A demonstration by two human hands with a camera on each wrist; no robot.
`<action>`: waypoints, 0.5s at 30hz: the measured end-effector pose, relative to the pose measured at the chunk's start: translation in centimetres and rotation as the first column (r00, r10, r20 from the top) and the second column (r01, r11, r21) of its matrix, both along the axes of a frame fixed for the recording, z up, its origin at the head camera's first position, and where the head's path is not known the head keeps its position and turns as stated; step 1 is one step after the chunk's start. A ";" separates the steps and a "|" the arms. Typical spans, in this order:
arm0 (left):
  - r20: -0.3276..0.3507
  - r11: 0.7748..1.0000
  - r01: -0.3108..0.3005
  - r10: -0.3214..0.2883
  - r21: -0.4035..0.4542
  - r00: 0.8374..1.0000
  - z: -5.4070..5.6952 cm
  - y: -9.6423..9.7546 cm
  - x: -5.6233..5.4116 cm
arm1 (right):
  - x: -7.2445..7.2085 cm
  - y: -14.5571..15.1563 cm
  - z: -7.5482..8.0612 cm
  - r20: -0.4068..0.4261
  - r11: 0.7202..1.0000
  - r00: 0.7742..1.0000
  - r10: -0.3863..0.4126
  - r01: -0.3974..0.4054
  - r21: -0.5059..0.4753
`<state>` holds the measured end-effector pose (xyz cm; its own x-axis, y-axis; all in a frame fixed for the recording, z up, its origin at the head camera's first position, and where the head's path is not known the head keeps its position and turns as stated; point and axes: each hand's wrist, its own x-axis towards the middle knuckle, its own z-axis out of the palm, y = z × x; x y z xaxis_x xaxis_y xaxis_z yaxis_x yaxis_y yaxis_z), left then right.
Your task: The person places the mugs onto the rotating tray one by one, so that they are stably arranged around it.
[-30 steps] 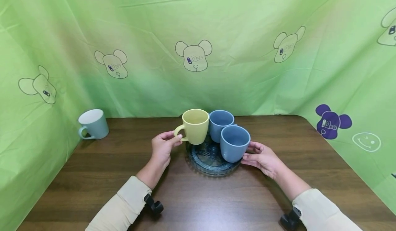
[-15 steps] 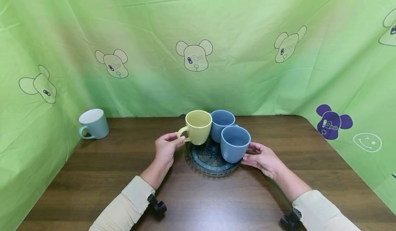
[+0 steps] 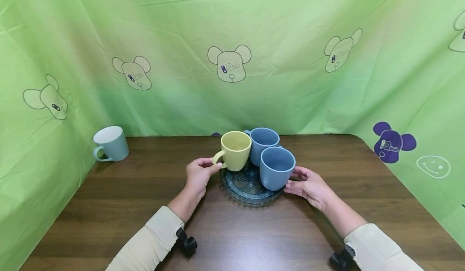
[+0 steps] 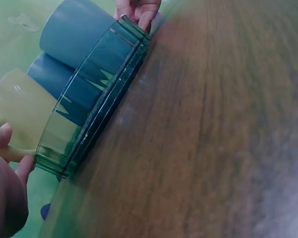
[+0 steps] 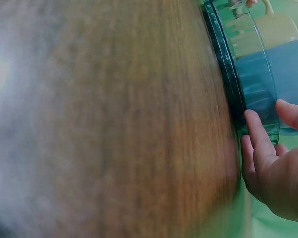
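In the head view, my left hand (image 3: 199,178) pinches the handle of a yellow mug (image 3: 236,152) at the left edge of a round, clear blue-green glass tray (image 3: 245,188). Two blue mugs stand upright on that tray: a rear mug (image 3: 264,140) beside the yellow one and a front mug (image 3: 277,169) at the right. My right hand (image 3: 308,187) holds the tray's right edge, close to the front blue mug. The right wrist view shows its fingers against the tray wall (image 5: 260,64) and the thumb by the rim. The yellow mug's base is partly hidden.
A light blue mug (image 3: 111,145) with a white inside stands at the table's far left. The brown wooden table (image 3: 232,238) reaches back to a green printed curtain (image 3: 174,101), which also hangs along both sides.
My left hand has carried the yellow mug right and slightly toward me, over the tray. The rear blue mug has shifted a little to the right. My right hand has stayed put.
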<state>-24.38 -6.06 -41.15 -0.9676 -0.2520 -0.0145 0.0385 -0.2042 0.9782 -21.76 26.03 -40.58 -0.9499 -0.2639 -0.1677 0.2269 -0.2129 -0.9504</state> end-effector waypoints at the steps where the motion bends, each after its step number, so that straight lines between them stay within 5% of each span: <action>1: 0.005 0.999 0.001 -0.001 -0.047 1.000 0.0 0.1 0.0 | 0.0 0.0 0.0 0.002 1.000 1.000 -0.003 0.003 0.001; 5: 0.008 0.988 -0.007 0.008 -0.155 1.000 -0.1 0.2 -0.2 | 0.2 -0.1 0.2 0.007 1.000 1.000 -0.007 0.007 0.005; 15: 0.042 0.988 -0.001 0.008 -0.155 0.999 -0.2 0.2 -0.9 | 0.6 -0.3 0.1 0.016 1.000 1.000 -0.025 0.025 0.010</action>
